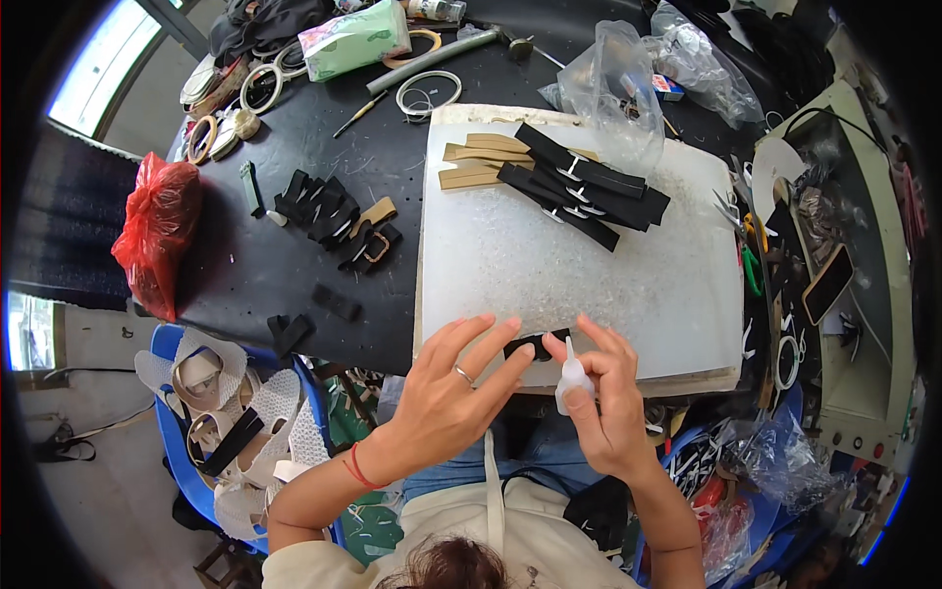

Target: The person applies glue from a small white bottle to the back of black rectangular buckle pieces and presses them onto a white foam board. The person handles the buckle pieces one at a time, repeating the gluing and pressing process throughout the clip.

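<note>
A short black strap [556, 338] lies at the near edge of a white board [491, 265]. My left hand [432, 402] reaches over it with fingers stretched and spread, the index fingertip touching the strap. In my right hand [610, 417] is a small white squeeze bottle [573, 375] with a thin nozzle, pointing up and away from me beside the strap's right end. The fingers partly hide the strap. Farther up the board, several black straps with metal pieces [628, 191] overlap several tan strips [469, 179].
Looped black straps [319, 211] lie on the dark table, left of the board. A red plastic bag [157, 236] sits at the far left. Below it, a blue bin [182, 432] holds woven shoe uppers. Scissors [754, 270] and a phone [828, 285] are at the right.
</note>
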Demonstrator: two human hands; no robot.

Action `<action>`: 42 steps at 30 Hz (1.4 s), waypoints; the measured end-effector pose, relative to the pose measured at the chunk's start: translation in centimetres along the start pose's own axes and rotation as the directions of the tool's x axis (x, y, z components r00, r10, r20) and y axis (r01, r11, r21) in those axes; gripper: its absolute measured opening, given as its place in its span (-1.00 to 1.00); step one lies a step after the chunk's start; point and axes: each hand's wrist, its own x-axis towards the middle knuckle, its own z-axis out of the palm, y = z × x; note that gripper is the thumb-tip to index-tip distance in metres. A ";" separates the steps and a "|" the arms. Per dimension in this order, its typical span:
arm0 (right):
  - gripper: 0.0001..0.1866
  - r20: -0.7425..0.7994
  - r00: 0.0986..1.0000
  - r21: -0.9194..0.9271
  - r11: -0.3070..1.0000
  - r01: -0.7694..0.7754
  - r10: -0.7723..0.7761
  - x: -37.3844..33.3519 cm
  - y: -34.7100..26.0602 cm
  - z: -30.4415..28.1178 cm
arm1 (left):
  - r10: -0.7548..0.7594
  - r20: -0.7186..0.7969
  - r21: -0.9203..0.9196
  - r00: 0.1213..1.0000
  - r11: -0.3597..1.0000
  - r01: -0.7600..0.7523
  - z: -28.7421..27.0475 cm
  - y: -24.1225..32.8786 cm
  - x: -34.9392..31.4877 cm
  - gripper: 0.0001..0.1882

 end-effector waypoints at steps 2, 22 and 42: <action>-0.70 -0.001 0.999 -0.062 0.997 0.039 -0.039 0.2 -0.1 0.2 | 0.007 -0.010 0.044 1.000 0.999 -0.006 0.2 0.2 0.0 -0.58; -0.71 -0.147 0.969 0.345 0.929 -0.137 0.197 -0.7 0.4 -0.7 | -0.119 -0.393 0.312 0.912 0.915 0.255 -3.5 -11.2 3.5 -0.79; -0.72 -0.328 0.944 0.184 0.979 0.084 -0.019 -3.8 0.2 -1.9 | 0.134 0.215 0.164 0.967 0.971 -0.171 -0.7 0.6 4.1 -0.65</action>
